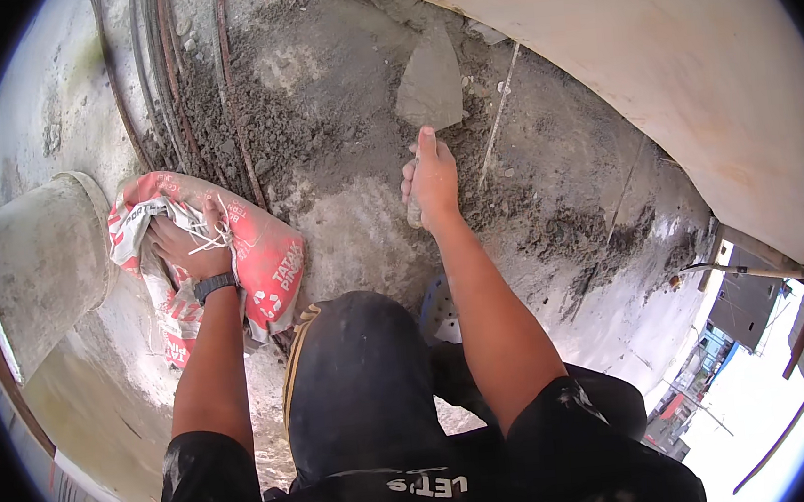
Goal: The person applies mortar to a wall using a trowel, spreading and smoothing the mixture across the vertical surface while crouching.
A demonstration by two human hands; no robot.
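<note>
Right grip (pixel 433 187) clamped round trowel handle, thumb on top. Trowel (pixel 433 83) out ahead of person, blade pointing away, over rough surface with damp grey mix (pixel 293 127). Left grip (pixel 189 249) on bunched mouth of red-and-white sack (pixel 268 257), white strings by fingers; cannot tell whether fingers clamp it. Pale bucket (pixel 48 255) left of sack; long thin rods (pixel 162 81) beyond it.
</note>
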